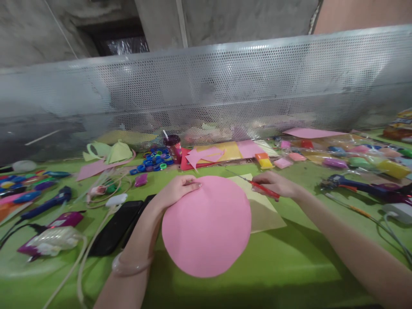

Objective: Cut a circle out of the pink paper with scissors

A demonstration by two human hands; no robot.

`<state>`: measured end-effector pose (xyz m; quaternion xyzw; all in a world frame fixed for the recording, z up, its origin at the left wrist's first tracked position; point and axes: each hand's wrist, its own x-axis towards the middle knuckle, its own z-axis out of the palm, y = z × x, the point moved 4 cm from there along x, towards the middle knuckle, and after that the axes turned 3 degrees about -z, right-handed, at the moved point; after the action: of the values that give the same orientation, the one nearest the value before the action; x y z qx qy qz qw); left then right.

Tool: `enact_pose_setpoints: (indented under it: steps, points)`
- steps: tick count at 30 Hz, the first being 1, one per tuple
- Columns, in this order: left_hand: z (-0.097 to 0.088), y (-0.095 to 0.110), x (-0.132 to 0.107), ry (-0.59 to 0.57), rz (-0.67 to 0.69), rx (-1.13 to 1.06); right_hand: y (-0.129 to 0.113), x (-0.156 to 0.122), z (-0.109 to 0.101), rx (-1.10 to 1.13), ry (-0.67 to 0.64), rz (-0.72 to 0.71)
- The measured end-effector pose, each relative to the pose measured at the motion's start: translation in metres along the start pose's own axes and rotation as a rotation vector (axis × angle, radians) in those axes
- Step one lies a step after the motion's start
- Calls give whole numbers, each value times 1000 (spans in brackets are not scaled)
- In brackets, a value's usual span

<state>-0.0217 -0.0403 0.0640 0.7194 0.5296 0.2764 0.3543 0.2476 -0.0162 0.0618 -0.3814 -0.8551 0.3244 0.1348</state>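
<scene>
A large pink paper circle [207, 227] is pinched at its upper left edge by my left hand [180, 189], thumb on top. My right hand [272, 182] is closed around the red handles of a pair of scissors [264, 189], whose blades point left and stay apart from the circle. Behind the circle, on the right, a pale yellow paper sheet [265, 214] lies on the table under the scissors. The fingers of my left hand beneath the paper are partly hidden.
Phones [117, 227], cables and a glue gun [51, 204] lie on the left of the green table [289, 266]. At the back stand a dark cup with a straw [174, 148], blue bottle caps [151, 161] and paper scraps [206, 155]. Another glue gun [357, 182] is at right, before a perforated metal panel [225, 86].
</scene>
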Motion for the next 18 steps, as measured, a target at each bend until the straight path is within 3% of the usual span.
enact_pose_setpoints:
  steps: [3,12,18]
  points:
    - [0,-3,1,20,-10,-49,0,-3,-5,31,46,24]
    - [-8,-8,1,254,-27,-185,-1,-4,-9,77,141,115]
    - [-10,-9,4,294,2,-222,8,-1,-11,146,274,185]
